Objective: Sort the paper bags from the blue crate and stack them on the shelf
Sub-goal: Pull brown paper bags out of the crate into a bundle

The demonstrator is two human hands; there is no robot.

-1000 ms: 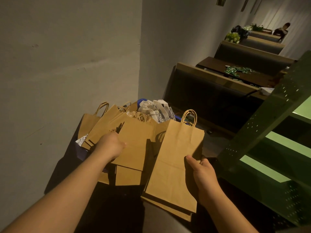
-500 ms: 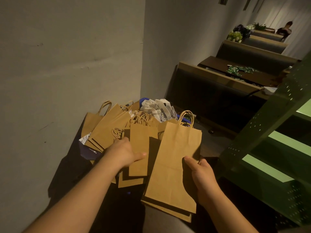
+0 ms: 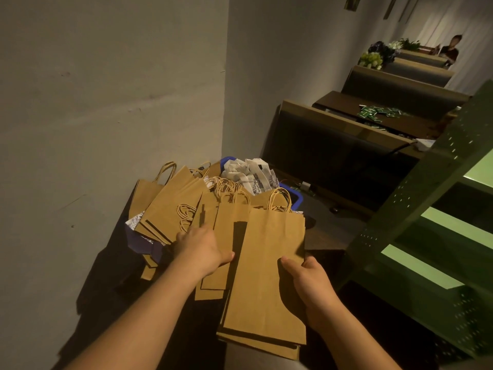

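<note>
Right hand: I see it clamped on a stack of brown bags, thumb on top, near and right of the crate.
Left hand: it lies on the loose brown bags; I cannot tell if the fingers grip one.
Blue crate: far behind the bags, only its rim shows, white printed bags inside.
Green shelf: on the right, just beside the held stack.
</note>
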